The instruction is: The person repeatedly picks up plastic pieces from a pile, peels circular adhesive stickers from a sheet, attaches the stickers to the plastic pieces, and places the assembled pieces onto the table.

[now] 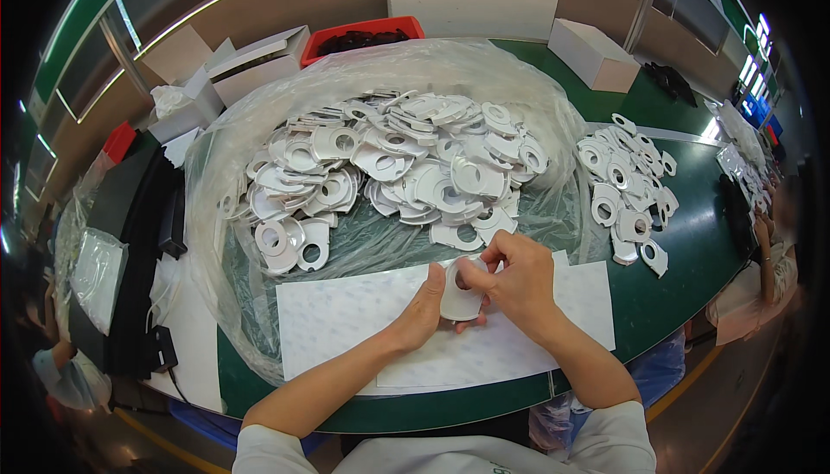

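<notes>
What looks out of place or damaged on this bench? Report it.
Nothing looks damaged or spilled. The left hand and right hand hold one white plastic piece over white sheets. Matching pieces lie heaped loosely on the clear plastic bag, with a smaller pile to the right.

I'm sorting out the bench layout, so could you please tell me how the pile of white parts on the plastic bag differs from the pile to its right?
The pile on the bag is far larger; the right pile is small. The first lies on clear plastic, the second on the bare green table. Both hold flat white pieces with round holes.
</notes>
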Tool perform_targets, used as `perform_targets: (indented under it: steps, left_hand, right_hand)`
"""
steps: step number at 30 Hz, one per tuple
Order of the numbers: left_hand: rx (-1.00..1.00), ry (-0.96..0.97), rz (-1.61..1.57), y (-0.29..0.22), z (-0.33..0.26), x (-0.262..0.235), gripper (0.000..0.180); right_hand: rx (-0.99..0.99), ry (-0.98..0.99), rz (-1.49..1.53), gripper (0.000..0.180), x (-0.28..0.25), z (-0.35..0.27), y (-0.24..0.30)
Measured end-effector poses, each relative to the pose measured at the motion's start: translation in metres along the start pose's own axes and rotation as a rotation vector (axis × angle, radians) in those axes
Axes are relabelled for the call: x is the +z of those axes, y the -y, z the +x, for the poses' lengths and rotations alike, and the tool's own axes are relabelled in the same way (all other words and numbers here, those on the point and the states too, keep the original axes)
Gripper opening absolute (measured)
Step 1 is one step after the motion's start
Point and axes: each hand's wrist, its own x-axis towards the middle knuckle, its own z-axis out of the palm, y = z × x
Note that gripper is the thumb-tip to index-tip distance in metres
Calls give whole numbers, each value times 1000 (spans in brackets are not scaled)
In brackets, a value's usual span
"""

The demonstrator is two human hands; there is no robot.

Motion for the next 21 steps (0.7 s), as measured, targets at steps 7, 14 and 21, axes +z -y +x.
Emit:
perform_targets:
  steps: [7,14,21]
  left_hand:
    - [-88,-60,-156,-7,4,-3,89]
    - [-114,-19,-251,-7,3,-7,85]
    - [89,-76,390,-74,-16,-22,47]
  right_hand:
    - [-228,116,22,25,-14,4,-2]
    - [77,237,244,15,-17,7,-8]
    - [367,-245,741,16,-65,34,-46]
